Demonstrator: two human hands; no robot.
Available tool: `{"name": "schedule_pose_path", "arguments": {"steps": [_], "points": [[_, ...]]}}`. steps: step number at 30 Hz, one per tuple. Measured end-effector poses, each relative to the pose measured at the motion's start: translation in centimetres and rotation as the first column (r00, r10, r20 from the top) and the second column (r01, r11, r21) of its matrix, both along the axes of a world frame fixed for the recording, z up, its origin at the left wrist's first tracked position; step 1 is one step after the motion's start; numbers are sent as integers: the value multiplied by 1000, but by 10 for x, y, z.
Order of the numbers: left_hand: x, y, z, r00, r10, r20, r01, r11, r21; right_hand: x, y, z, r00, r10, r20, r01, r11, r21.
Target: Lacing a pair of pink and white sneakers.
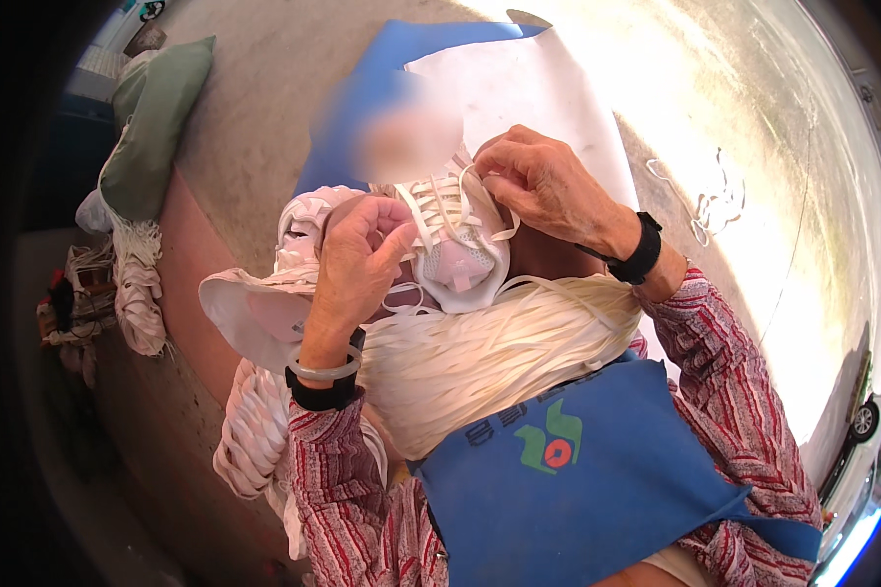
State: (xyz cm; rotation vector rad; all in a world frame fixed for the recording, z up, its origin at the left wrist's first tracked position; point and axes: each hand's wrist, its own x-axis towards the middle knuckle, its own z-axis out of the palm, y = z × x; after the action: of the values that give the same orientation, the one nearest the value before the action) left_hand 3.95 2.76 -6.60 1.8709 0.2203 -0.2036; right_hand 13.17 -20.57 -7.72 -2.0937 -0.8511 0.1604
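Observation:
A white sneaker (463,276) with pale pink panels rests toe toward me between my knees, its front crossed by rows of cream shoelace (447,209). On its left side my left hand (354,256) has thumb and fingers curled together at the lace edge. My right hand (536,186) is at the upper right of the lacing, its fingers pinching a loop of lace. Loose lace ends hang at both sides of the shoe. A thick bundle of cream laces (499,342) spreads across my lap, over a blue apron (578,479).
More white and pink shoes (301,217) sit at my left, with a hank of laces (250,430) below. A green sack (157,132) stands farther left. Some loose laces (717,201) lie on the sunlit floor at the right. A blue and white sheet (538,88) lies ahead.

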Motion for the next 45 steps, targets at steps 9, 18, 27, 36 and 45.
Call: {"name": "schedule_pose_path", "arguments": {"steps": [9, 18, 27, 36, 45], "points": [[-15, 13, -11, 982, -119, -146, 126, 991, 37, -32, 9, -7, 997, 70, 41, -71, 997, 23], [-19, 16, 3, 983, -80, -163, 102, 986, 131, -39, 39, -4, 987, 65, 148, -39, 984, -175], [-21, 36, -3, 989, -33, -145, 64, 975, 212, -30, 24, 8, 896, 131, -424, -63, 983, 169], [-15, 32, -16, 983, 1, 183, -89, 878, 470, -43, -13, 30, 812, 376, -447, -387, 919, 72], [-21, 8, -14, 953, -34, 300, -74, 937, 340, -39, 12, 18, 967, 188, -173, -167, 978, 127]]}}
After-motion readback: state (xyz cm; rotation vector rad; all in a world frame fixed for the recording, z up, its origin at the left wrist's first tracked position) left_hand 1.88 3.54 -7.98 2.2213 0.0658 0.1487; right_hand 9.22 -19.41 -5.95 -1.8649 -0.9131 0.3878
